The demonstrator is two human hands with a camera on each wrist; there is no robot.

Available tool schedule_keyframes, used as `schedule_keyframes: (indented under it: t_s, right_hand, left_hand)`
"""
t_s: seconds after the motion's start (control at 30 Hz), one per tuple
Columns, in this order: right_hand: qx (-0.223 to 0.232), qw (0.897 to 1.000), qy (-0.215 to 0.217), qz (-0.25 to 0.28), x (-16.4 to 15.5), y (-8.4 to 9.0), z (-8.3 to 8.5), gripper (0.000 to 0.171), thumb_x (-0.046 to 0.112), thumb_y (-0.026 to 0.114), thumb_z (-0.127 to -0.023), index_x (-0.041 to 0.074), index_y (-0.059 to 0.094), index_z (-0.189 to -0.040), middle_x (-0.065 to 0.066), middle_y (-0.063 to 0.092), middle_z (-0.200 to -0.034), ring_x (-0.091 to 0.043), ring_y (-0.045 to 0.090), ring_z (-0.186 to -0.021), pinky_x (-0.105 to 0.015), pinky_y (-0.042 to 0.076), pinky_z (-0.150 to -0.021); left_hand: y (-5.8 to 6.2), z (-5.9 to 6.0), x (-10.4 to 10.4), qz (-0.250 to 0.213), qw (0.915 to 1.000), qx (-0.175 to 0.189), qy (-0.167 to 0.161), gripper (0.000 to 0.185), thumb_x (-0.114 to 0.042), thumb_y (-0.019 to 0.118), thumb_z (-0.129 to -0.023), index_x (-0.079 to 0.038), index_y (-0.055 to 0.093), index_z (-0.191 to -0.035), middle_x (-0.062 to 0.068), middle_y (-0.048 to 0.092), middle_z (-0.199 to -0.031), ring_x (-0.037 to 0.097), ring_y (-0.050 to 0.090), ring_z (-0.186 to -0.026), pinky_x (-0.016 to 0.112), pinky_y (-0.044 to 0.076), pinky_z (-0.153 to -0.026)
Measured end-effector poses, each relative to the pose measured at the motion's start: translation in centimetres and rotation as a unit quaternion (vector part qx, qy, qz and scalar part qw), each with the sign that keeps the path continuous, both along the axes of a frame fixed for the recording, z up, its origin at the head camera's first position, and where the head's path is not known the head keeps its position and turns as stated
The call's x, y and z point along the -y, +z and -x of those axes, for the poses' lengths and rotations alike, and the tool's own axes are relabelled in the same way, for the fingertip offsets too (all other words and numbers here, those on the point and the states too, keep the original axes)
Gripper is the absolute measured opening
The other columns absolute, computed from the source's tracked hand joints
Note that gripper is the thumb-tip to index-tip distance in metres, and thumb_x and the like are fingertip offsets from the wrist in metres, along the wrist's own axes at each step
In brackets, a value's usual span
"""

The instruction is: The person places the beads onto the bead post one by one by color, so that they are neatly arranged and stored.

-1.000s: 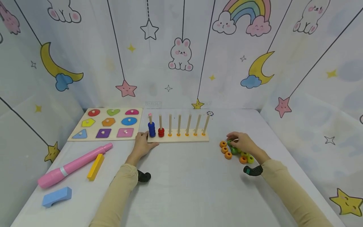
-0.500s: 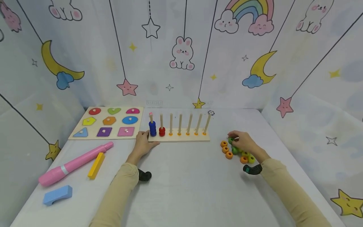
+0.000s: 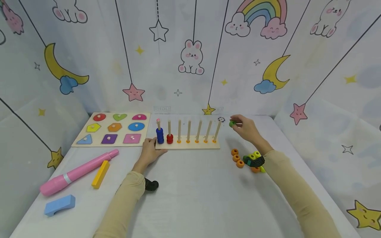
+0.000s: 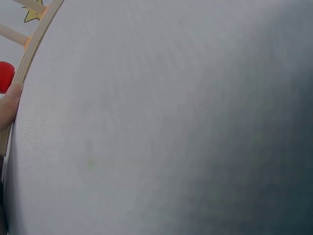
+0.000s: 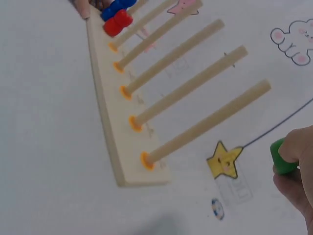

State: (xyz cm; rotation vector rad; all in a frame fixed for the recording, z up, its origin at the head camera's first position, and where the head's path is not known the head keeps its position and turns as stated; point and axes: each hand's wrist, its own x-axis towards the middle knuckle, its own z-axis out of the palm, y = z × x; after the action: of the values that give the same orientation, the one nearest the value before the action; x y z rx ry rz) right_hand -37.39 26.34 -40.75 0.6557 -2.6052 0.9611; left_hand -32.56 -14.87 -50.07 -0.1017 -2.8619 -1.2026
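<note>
While pinching a green ring (image 3: 232, 124) up in the air, just right of the last peg on the peg board (image 3: 187, 144). Right hand (image 3: 246, 128) grip closed on it. Left hand (image 3: 150, 150) resting flat on board's left end. Blue rings (image 3: 159, 135) and red rings (image 3: 169, 138) stacked already. Five pegs bare. Loose rings (image 3: 238, 158) waiting on surface (image 3: 193, 191).

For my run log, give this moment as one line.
right hand: pinches green ring, raised near last peg | left hand: holds peg board
</note>
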Motion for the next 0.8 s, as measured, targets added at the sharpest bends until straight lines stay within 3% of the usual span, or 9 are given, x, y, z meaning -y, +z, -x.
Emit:
schedule_keyframes:
  t_s: [0.13, 0.27, 0.37, 0.5, 0.57, 0.8]
  right_hand:
    - [-0.019, 0.999, 0.009, 0.034, 2.6, 1.4, 1.0, 0.036, -0.001, 0.060, -0.089, -0.003, 0.053, -0.124, -0.018, 0.062, -0.115, -0.030, 0.062, -0.101, -0.036, 0.050, -0.085]
    - [-0.017, 0.996, 0.048, 0.073, 5.8, 2.5, 1.8, 0.036, -0.003, 0.062, -0.088, -0.005, 0.053, -0.123, -0.021, 0.062, -0.114, -0.030, 0.062, -0.100, -0.032, 0.050, -0.084]
    - [-0.005, 0.992, 0.081, 0.093, 8.5, 3.8, 1.3, 0.036, -0.006, 0.061, -0.087, -0.008, 0.053, -0.122, -0.025, 0.061, -0.114, -0.033, 0.062, -0.100, -0.035, 0.050, -0.085]
    - [0.012, 0.991, 0.103, 0.085, 11.7, 4.2, 1.5, 0.035, -0.003, 0.061, -0.088, -0.006, 0.054, -0.122, -0.020, 0.062, -0.115, -0.028, 0.061, -0.103, -0.032, 0.050, -0.086]
    - [0.014, 0.990, 0.114, 0.076, 12.8, 3.7, 2.3, 0.034, 0.001, 0.061, -0.089, -0.003, 0.055, -0.122, -0.015, 0.063, -0.115, -0.023, 0.061, -0.103, -0.026, 0.049, -0.085]
    - [0.017, 0.987, 0.151, 0.060, 16.4, 3.7, 1.9, 0.032, 0.000, 0.061, -0.088, -0.001, 0.056, -0.120, -0.013, 0.064, -0.112, -0.020, 0.061, -0.102, -0.023, 0.048, -0.086]
  left_hand:
    - [0.1, -0.1, 0.0, 0.004, 1.0000, 0.002, -0.001, 0.084, -0.030, 0.076, -0.081, 0.012, 0.032, -0.140, 0.031, 0.033, -0.130, 0.041, 0.032, -0.120, 0.049, 0.032, -0.100]
    - [0.2, -0.2, 0.2, 0.006, 1.0000, 0.004, 0.002, 0.084, -0.030, 0.075, -0.081, 0.011, 0.033, -0.140, 0.031, 0.032, -0.131, 0.041, 0.032, -0.121, 0.049, 0.032, -0.101]
    - [-0.1, -0.1, 0.2, 0.006, 1.0000, 0.003, 0.002, 0.083, -0.030, 0.075, -0.081, 0.012, 0.033, -0.140, 0.032, 0.032, -0.131, 0.042, 0.032, -0.121, 0.050, 0.031, -0.101]
    - [-0.4, -0.1, 0.3, 0.003, 1.0000, 0.003, 0.005, 0.084, -0.031, 0.075, -0.081, 0.011, 0.033, -0.140, 0.031, 0.032, -0.131, 0.042, 0.032, -0.120, 0.050, 0.032, -0.100]
    - [-0.4, -0.2, 0.3, 0.003, 1.0000, 0.004, 0.007, 0.084, -0.031, 0.075, -0.081, 0.011, 0.033, -0.140, 0.031, 0.033, -0.130, 0.042, 0.033, -0.120, 0.050, 0.033, -0.100]
    - [0.0, -0.3, -0.1, -0.002, 1.0000, 0.004, 0.008, 0.084, -0.030, 0.076, -0.080, 0.012, 0.034, -0.139, 0.031, 0.034, -0.130, 0.041, 0.034, -0.120, 0.050, 0.033, -0.101]
